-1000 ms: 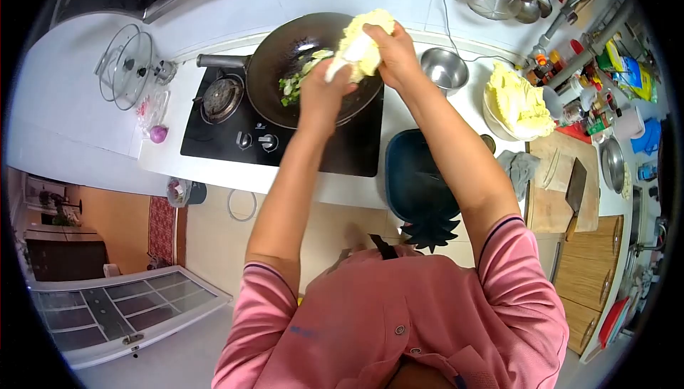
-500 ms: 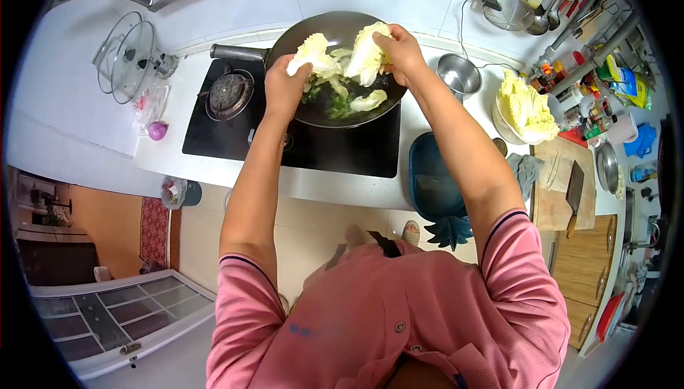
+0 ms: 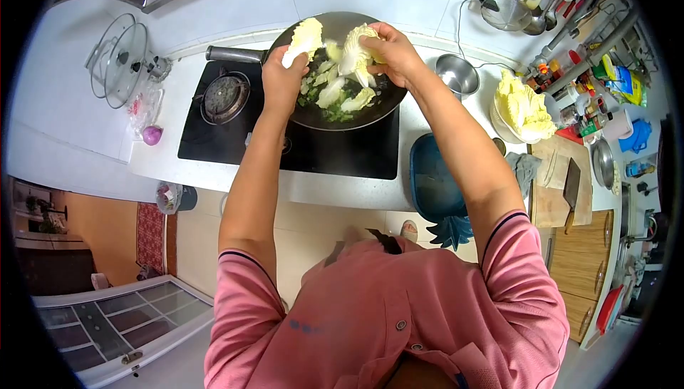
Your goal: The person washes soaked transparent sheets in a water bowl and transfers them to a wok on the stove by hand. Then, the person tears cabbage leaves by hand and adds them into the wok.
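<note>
Both my hands are above a dark wok [image 3: 388,107] on the black cooktop [image 3: 335,155]. My left hand [image 3: 283,79] is closed on a pale yellow napa cabbage leaf [image 3: 305,38] over the wok's left side. Over its right side, my right hand [image 3: 393,54] grips another napa cabbage leaf [image 3: 355,54], which hangs down toward the food. Chopped green pieces [image 3: 335,112] and several torn cabbage pieces [image 3: 332,92] lie in the wok. The wok's handle [image 3: 236,54] points left, over the second burner [image 3: 225,97].
Right of the cooktop are a steel bowl [image 3: 457,74], a bowl heaped with cabbage leaves [image 3: 524,107] and a blue basin [image 3: 434,182] at the counter's front edge. Farther right, a cleaver [image 3: 571,186] lies on a cutting board [image 3: 545,204]. A purple onion [image 3: 152,135] sits at left.
The two leaves have moved apart, with the left one now held more upright. More torn cabbage pieces lie in the wok. The whole view has shifted slightly.
</note>
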The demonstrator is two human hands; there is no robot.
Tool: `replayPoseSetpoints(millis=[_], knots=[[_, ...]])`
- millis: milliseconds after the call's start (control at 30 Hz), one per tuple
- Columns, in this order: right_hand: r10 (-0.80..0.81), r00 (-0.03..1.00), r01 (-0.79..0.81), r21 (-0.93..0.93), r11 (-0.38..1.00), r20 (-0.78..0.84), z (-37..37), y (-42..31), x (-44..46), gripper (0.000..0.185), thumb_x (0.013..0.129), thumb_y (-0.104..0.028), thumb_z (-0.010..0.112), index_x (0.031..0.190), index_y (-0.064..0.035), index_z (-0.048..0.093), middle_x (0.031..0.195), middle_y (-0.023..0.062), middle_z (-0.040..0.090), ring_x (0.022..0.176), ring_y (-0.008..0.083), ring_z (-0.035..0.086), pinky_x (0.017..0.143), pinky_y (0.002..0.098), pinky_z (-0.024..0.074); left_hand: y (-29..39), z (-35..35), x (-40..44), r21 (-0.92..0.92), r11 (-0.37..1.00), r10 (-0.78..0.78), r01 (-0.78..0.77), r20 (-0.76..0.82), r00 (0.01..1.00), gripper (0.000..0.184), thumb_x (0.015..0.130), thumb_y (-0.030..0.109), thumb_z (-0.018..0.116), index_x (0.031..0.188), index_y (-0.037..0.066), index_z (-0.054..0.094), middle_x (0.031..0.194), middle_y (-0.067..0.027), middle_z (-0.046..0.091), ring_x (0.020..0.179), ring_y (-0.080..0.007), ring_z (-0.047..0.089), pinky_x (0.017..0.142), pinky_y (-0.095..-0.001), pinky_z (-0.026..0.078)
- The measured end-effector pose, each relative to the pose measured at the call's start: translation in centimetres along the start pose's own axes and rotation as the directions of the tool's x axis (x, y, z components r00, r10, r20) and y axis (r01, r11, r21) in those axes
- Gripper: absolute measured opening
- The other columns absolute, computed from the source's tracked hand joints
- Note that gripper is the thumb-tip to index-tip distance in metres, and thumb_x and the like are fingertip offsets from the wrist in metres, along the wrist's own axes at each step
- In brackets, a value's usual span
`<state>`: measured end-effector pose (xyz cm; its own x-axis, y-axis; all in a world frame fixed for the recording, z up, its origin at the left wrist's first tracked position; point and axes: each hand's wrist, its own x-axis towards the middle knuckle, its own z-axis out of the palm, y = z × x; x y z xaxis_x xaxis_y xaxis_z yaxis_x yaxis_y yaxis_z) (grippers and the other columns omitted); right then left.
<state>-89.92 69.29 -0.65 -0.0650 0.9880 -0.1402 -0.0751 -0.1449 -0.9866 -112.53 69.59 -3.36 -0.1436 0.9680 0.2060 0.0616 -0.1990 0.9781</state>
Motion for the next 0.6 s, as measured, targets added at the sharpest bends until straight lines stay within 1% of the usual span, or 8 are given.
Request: replayPoseSetpoints(millis=[67, 133, 167, 300, 333, 400, 500, 600], knots=[[-0.011, 0.999, 0.005, -0.175, 0.985, -0.033, 0.3, -0.1, 0.4, 0.022, 0.087, -0.019, 0.068, 0.104, -0.0178, 0.055, 0.095, -0.0049, 0.059, 0.087, 0.0095, 0.054, 0.073, 0.0311, 0.0477, -0.1, 0.0, 0.1, -0.095, 0.995, -0.008, 0.007, -0.013, 1.0, 0.034, 0.08, 0.011, 0.069, 0.108, -0.006, 0.061, 0.089, -0.0094, 0.068, 0.077, -0.0129, 0.063, 0.065, -0.0258, 0.05], [-0.102, 0.992, 0.093, -0.116, 0.989, -0.07, 0.9, -0.1, 0.3, 0.022, 0.086, -0.017, 0.067, 0.105, -0.0111, 0.057, 0.095, -0.0006, 0.06, 0.083, 0.0113, 0.054, 0.066, 0.0279, 0.0458, -0.2, 0.1, 0.0, -0.154, 0.988, -0.009, 0.007, -0.011, 1.0, 0.033, 0.08, 0.01, 0.068, 0.108, -0.007, 0.061, 0.089, -0.0092, 0.067, 0.077, -0.0129, 0.063, 0.065, -0.0257, 0.049], [-0.146, 0.985, 0.138, -0.09, 0.986, -0.09, 1.1, -0.2, 0.3, 0.022, 0.086, -0.016, 0.067, 0.105, -0.0077, 0.058, 0.095, 0.0016, 0.061, 0.08, 0.0122, 0.055, 0.062, 0.0263, 0.0448, -0.5, -0.1, 0.1, -0.112, 0.994, 0.011, -0.011, -0.002, 1.0, 0.033, 0.08, 0.01, 0.068, 0.107, -0.006, 0.061, 0.089, -0.0092, 0.068, 0.078, -0.0131, 0.063, 0.066, -0.0261, 0.049], [-0.217, 0.974, 0.214, -0.048, 0.976, -0.068, 1.2, 0.1, 1.2, 0.018, 0.084, -0.011, 0.067, 0.1, -0.0066, 0.059, 0.092, 0.0011, 0.062, 0.08, 0.0122, 0.056, 0.068, 0.0269, 0.0462, -0.5, -0.7, 0.1, 0.123, 0.989, 0.077, -0.077, 0.004, 0.997, 0.03, 0.077, 0.01, 0.069, 0.104, -0.004, 0.063, 0.089, -0.01, 0.069, 0.081, -0.0145, 0.063, 0.072, -0.0281, 0.05], [-0.277, 0.96, 0.273, -0.081, 0.959, -0.044, 1.1, 0.7, 1.9, 0.017, 0.085, -0.01, 0.066, 0.099, -0.0067, 0.059, 0.093, -0.0001, 0.061, 0.081, 0.0113, 0.055, 0.07, 0.0264, 0.0463, -0.2, -0.8, 0.0, 0.198, 0.976, 0.092, -0.09, 0.0, 0.996, 0.029, 0.077, 0.01, 0.069, 0.102, -0.003, 0.064, 0.09, -0.0103, 0.069, 0.081, -0.0151, 0.064, 0.074, -0.0287, 0.049], [-0.39, 0.921, 0.386, -0.142, 0.911, 0.006, 1.0, 1.6, 2.8, 0.014, 0.085, -0.008, 0.064, 0.098, -0.007, 0.059, 0.095, -0.0024, 0.059, 0.083, 0.0095, 0.055, 0.074, 0.0253, 0.0464, -0.3, -1.0, 0.4, 0.247, 0.964, 0.104, -0.1, -0.003, 0.995, 0.028, 0.076, 0.011, 0.069, 0.1, -0.002, 0.065, 0.091, -0.0114, 0.069, 0.081, -0.0166, 0.064, 0.075, -0.0294, 0.049], [-0.32, 0.935, 0.349, -0.248, 0.903, 0.15, 1.0, 1.6, 2.5, 0.014, 0.083, -0.006, 0.063, 0.097, -0.0045, 0.062, 0.091, -0.0011, 0.061, 0.083, 0.0082, 0.054, 0.073, 0.0222, 0.0453, -0.4, -0.9, 0.8, 0.289, 0.949, 0.135, -0.124, -0.017, 0.991, 0.028, 0.076, 0.014, 0.07, 0.099, -0.002, 0.065, 0.092, -0.0131, 0.07, 0.081, -0.0193, 0.065, 0.076, -0.0307, 0.049], [-0.136, 0.968, 0.197, -0.306, 0.932, 0.209, 0.8, 1.5, 2.2, 0.02, 0.081, -0.002, 0.059, 0.099, -0.0039, 0.067, 0.089, 0.0005, 0.063, 0.078, 0.0079, 0.054, 0.07, 0.021, 0.0451, -0.8, -0.7, 1.5, 0.292, 0.949, 0.136, -0.114, -0.053, 0.989, 0.029, 0.077, 0.017, 0.068, 0.098, -0.002, 0.065, 0.092, -0.0152, 0.07, 0.082, -0.0228, 0.066, 0.077, -0.0324, 0.05]])
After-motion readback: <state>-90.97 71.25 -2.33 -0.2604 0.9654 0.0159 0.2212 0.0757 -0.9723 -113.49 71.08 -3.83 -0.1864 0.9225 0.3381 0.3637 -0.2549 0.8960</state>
